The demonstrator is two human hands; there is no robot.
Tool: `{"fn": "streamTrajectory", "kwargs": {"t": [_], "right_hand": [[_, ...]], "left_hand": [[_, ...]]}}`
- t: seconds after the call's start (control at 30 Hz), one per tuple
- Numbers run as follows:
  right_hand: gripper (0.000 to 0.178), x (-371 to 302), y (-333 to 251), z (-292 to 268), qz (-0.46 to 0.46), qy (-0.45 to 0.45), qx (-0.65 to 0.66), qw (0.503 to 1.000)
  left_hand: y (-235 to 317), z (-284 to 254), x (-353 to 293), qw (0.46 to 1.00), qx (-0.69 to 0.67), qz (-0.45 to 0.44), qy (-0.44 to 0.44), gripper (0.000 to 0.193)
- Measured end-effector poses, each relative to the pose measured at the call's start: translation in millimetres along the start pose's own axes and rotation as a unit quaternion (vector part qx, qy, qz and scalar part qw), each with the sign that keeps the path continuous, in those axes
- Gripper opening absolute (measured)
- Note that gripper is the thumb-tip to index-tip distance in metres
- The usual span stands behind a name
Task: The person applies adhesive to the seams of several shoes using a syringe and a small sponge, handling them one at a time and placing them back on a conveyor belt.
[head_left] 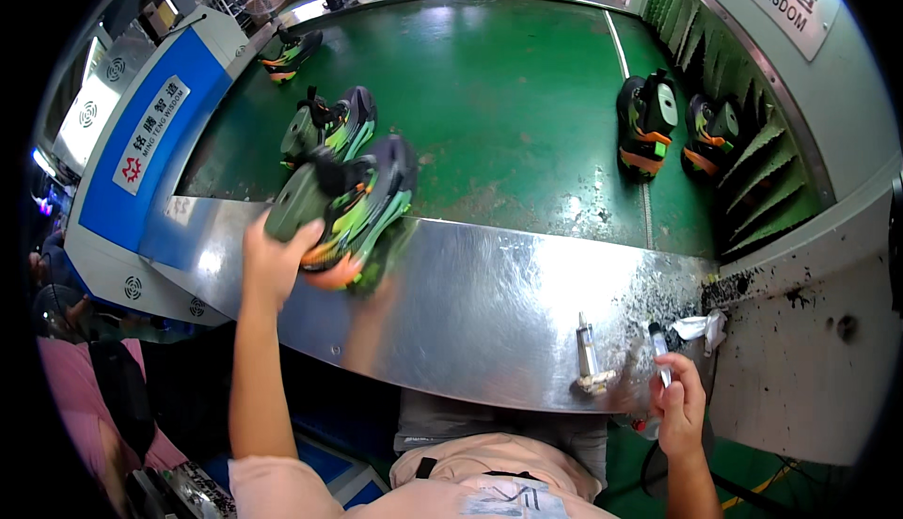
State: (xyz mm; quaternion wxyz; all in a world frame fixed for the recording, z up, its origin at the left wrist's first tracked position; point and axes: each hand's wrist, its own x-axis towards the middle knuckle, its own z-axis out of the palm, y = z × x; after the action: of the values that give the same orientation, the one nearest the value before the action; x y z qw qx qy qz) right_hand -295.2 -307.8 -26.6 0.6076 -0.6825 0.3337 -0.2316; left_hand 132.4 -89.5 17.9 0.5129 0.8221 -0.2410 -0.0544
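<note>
My left hand (pixel 273 254) is closed around the heel end of a black, green and orange sneaker (pixel 381 185), raised over the metal ledge's far edge. A green shoe last (pixel 293 201) fills the sneaker. Just behind it, another sneaker (pixel 356 119) with a last in it rests on the green conveyor belt (pixel 489 96). My right hand (pixel 681 397), at the ledge's right front, pinches a slim pale tube with a dark tip (pixel 660 350); its exact kind is unclear. To its left on the ledge is a clear syringe-like tube (pixel 587 345) with a thin nozzle.
Two sneakers (pixel 646 124) (pixel 707 133) sit on the belt's right side, by the green strip curtain (pixel 767 162) of a machine. One more sneaker (pixel 290 54) lies far left. Crumpled white tissue (pixel 701 327) is on the metal ledge (pixel 470 303). At left, a person in pink (pixel 85 392) is nearby.
</note>
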Motion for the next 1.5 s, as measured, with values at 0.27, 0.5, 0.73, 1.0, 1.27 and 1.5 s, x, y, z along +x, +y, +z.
{"fn": "streamTrajectory", "kwargs": {"t": [0.27,0.5,0.73,1.0,1.27,1.5], "right_hand": [[0.028,0.0,-13.0,11.6,-0.012,-0.068,-0.174,0.982],[0.035,-2.3,-15.8,2.6,-0.013,-0.026,-0.118,0.993],[0.029,-0.7,-21.6,3.1,0.009,-0.042,-0.142,0.989],[0.028,-4.4,-29.3,1.0,0.043,-0.029,-0.076,0.996],[0.027,-4.5,-28.5,1.2,0.033,-0.032,-0.115,0.992],[0.053,7.7,-84.3,26.2,0.014,-0.093,0.065,0.993]], "left_hand": [[63.0,-9.8,-155.9,0.99,-0.095,-0.035,-0.093,0.063],[74.3,15.7,-59.8,0.86,0.313,0.26,-0.308,0.065],[68.7,31.3,-32.3,0.89,0.305,0.31,-0.136,0.075],[84.5,-66.7,-12.6,0.826,0.41,0.185,-0.339,0.08],[49.1,-17.3,-49.6,0.852,0.251,0.385,-0.25,0.037],[20.3,-25.2,-160.1,0.857,0.295,0.403,-0.128,0.01]]}}
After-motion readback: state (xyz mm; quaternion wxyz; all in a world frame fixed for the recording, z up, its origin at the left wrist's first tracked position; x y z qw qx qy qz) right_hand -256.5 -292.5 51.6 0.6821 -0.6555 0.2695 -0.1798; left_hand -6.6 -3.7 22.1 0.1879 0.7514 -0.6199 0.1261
